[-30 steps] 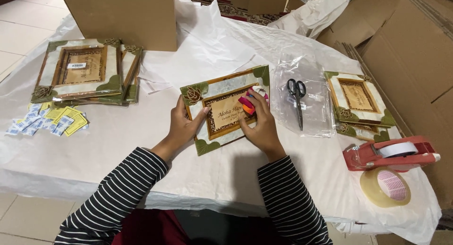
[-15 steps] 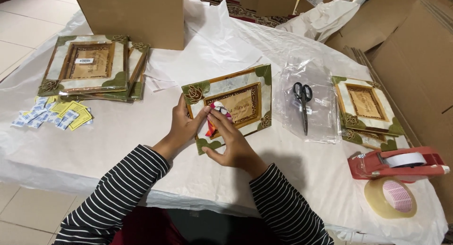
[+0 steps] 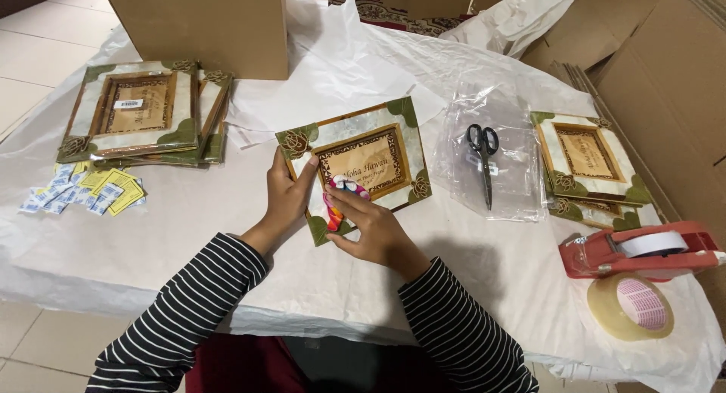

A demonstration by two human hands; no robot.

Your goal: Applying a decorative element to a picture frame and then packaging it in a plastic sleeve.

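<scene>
Left hand (image 3: 286, 200) steadies the green-cornered picture frame (image 3: 355, 162) on the counter (image 3: 189, 234); right hand (image 3: 374, 230) pinches a colourful cloth (image 3: 335, 205) against it. Stacked frames (image 3: 140, 109) lie left.

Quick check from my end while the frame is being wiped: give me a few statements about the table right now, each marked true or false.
1. The left hand rests on the left edge of the picture frame. True.
2. The right hand presses a colourful cloth against the frame's lower left part. True.
3. The scissors lie inside the cardboard box. False: they lie on a clear plastic bag right of the frame.
4. The red tape dispenser sits at the table's left end. False: it sits at the right end, above a loose tape roll.
5. A stack of frames lies at far left. True.
</scene>
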